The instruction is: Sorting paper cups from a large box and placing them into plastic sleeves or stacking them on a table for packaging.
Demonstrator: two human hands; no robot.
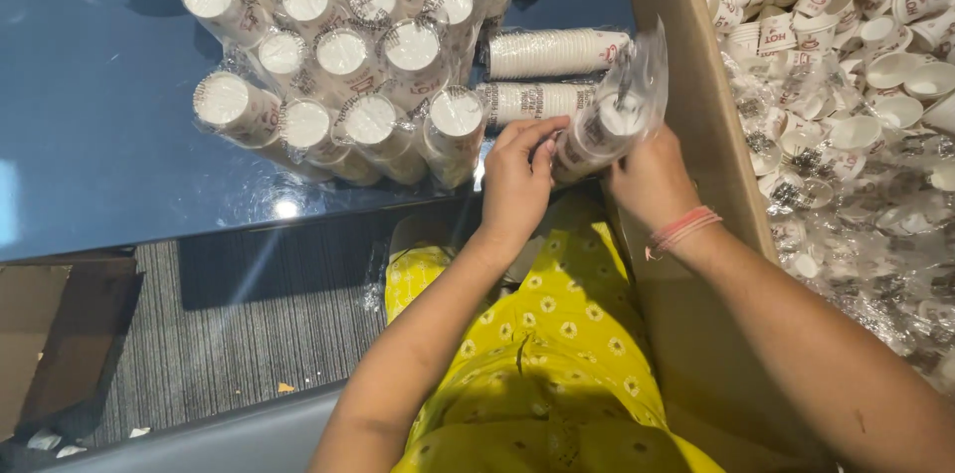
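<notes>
Both hands on one wrapped sleeve of cups, just right of the wrapped pile.

I see the cup sleeve [602, 130] lying slantwise (long axis toward the cardboard box [696, 85]); left hand [517, 180] pinches its lower end, right hand [652, 180] grips beneath, right of the cup stacks [338, 55].

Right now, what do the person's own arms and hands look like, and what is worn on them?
Both forearms are bare, with no sleeves in view and no gloves. The right hand has a bundle of thin pink and red thread bands around its wrist. The left hand shows no band, watch or ring that I can make out. Below the arms lies yellow cloth with small white flowers.
</notes>
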